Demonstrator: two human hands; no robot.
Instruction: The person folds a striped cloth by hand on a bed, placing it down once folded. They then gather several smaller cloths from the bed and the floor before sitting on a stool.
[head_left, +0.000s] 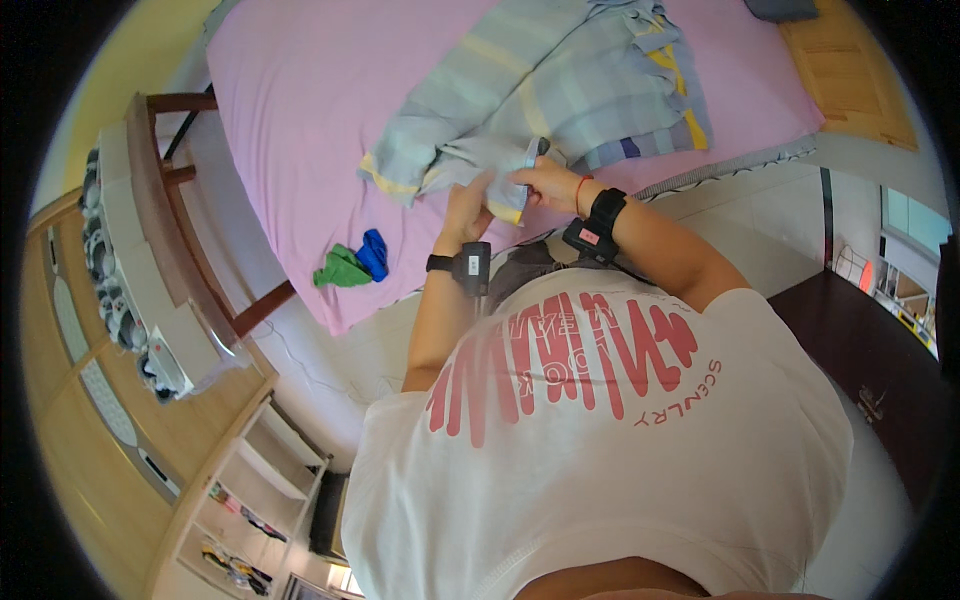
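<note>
A plaid fabric cover (600, 97) in grey-blue, with yellow stripes, lies crumpled over the near side of a bed. Its near corner is lifted between my hands. With thumb and fingers, my right hand (553, 186) grips the edge of this corner, where a pale hem strip runs. On the left of the same corner, my left hand (466, 208) pinches the fabric, slightly blurred, and its fingertips are partly hidden. Both wrists wear black straps with small boxes.
A pink bed sheet (300, 127) covers the mattress. Near its front left edge lie a green cloth (343, 267) and a blue cloth (373, 255). A wooden-framed piece of furniture (150, 157) stands at left, a dark tabletop (847, 360) at right, and an open shelf unit (262, 472) behind on the left.
</note>
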